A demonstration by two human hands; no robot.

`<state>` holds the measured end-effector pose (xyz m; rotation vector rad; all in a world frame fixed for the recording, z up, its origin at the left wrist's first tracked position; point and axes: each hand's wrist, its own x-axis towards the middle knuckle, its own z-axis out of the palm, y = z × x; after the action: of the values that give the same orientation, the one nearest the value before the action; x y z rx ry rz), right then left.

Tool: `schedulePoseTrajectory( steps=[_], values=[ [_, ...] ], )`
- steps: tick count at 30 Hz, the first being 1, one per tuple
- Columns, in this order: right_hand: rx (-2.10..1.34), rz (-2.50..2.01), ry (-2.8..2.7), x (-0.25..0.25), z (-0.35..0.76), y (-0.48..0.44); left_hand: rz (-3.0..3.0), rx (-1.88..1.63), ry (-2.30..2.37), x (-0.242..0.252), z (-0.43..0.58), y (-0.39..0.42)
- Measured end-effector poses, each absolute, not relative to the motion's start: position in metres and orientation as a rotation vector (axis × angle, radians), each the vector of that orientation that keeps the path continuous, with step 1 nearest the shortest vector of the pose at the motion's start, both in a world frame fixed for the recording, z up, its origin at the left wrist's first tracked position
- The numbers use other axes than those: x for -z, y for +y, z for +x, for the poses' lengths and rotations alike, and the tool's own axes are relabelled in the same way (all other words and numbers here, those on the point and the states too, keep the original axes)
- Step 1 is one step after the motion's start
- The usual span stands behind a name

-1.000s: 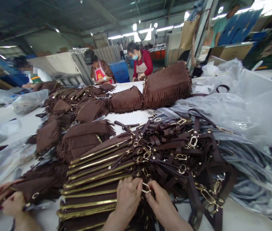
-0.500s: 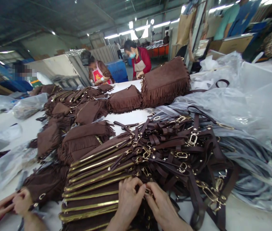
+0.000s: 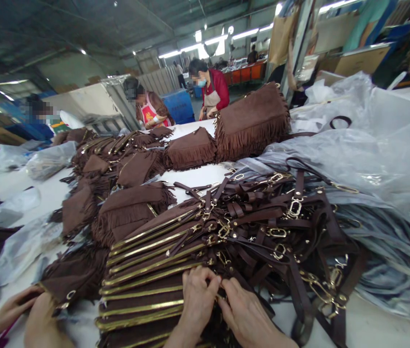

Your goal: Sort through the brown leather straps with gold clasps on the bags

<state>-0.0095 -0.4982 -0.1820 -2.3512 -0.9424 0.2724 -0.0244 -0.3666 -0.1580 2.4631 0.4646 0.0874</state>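
The left hand (image 3: 199, 297) and right hand (image 3: 244, 309) meet at six o'clock in the view, thumbs and fingers curled in tight with almost no gap left. Between the tips they pinch a small fitting (image 3: 221, 294), nearly all covered by the fingers (I cannot tell whether it belongs to a strap or a bag). The clock below is read from these hands.

At nine to ten o'clock, just beside the left hand, gold zips (image 3: 147, 293) lie in a row along a stack of brown bags. At one to two o'clock is a tangle of dark straps (image 3: 263, 222) with gold rings and clips, near the right hand.

Farther out at ten o'clock, a fringed bag (image 3: 130, 210) lies on the white table (image 3: 375, 321); a big bag (image 3: 254, 123) stands just past twelve. Clear plastic (image 3: 397, 154) spreads at two o'clock. At nine, a co-worker's hands (image 3: 43, 321) are at another bag (image 3: 76, 275) bearing a gold ring.

As for writing, the blue bin (image 3: 178, 106) between eleven and twelve carries faint characters too small to read, and a red apron (image 3: 149, 114) near it shows a yellow mark, also unreadable.
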Motion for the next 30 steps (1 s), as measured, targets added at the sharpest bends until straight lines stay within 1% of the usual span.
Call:
schedulePoseTrajectory(
  steps=[8,16,19,21,23,26,30],
  values=[
    [-0.499,-2.259,-0.85,0.167,-0.007,-0.5,2.488,-0.079,0.443,0.158,-0.025,-0.364],
    [-0.188,-2.422,-0.936,0.183,-0.01,-0.49,2.506,-0.155,0.431,0.157,-0.027,-0.365],
    [-0.171,-2.473,-0.923,0.179,-0.008,-0.49,2.458,-0.165,0.323,0.158,-0.031,-0.361],
    [-0.238,-2.459,-0.922,0.175,-0.006,-0.492,2.449,-0.18,0.245,0.159,-0.034,-0.358],
    [-0.348,-2.371,-0.893,0.172,-0.003,-0.495,2.469,-0.2,0.214,0.16,-0.035,-0.357],
    [-0.5,-2.101,-0.783,0.17,0.002,-0.499,2.505,-0.167,0.22,0.157,-0.035,-0.358],
    [-0.593,-1.821,-0.708,0.168,0.007,-0.503,2.55,-0.069,0.241,0.146,-0.033,-0.362]
  ],
)
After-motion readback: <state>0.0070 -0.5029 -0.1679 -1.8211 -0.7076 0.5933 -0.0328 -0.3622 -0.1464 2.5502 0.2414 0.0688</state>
